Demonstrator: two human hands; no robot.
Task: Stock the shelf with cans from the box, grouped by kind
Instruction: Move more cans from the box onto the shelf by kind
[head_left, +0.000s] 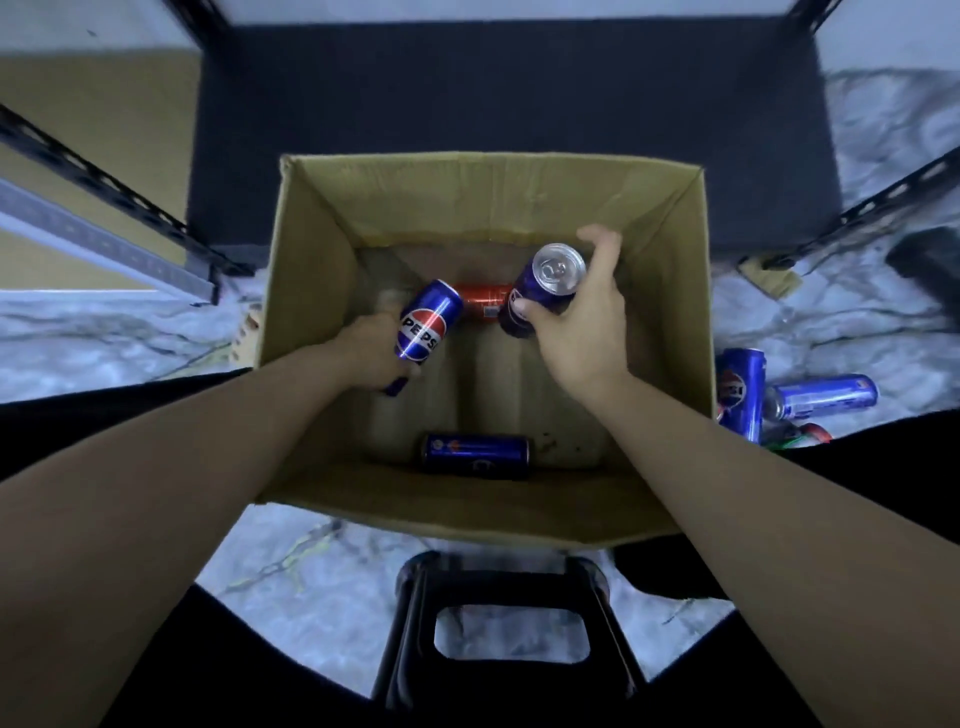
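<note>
Stool (511, 597) nearest; left hand (371, 351), right hand (576, 322) each grip blue can inside box (311, 249); lift straight, clear walls, shelve together.

left hand (371, 353) gripping, right hand (582, 322) gripping, forearms extended

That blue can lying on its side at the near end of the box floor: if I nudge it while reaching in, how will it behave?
The blue can lies on its side on the flat floor of the box, so it will probably roll at a nudge. Its smooth, glossy skin looks slippery, so a firm wrap should hold better than a pinch. Whether it is full cannot be seen; expect some weight.
</note>
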